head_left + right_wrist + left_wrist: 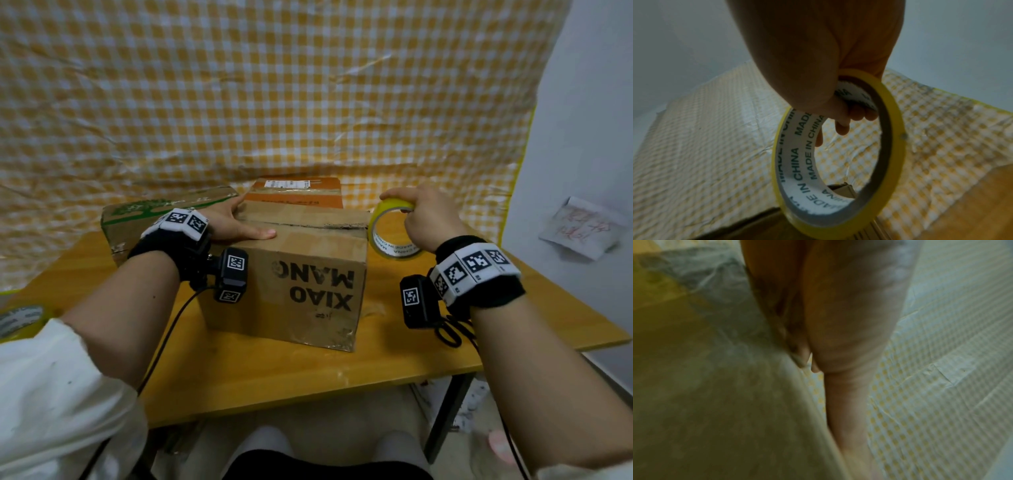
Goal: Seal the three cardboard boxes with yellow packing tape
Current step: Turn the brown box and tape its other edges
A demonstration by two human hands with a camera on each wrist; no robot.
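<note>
The tabletop (239, 370) fills the lower middle of the head view. At its centre sits the printed box (291, 287), with two more boxes behind it. My left hand (233, 222) lies flat on its top flaps; my right hand (428, 219), right of centre, grips the yellow tape roll (387, 233).

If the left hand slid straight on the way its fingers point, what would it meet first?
Probably the orange box. The left hand lies flat on the front box, fingers pointing right and away along the lid. The orange box stands just behind that far edge, though depth is hard to judge; the hand might pass beside it.
</note>
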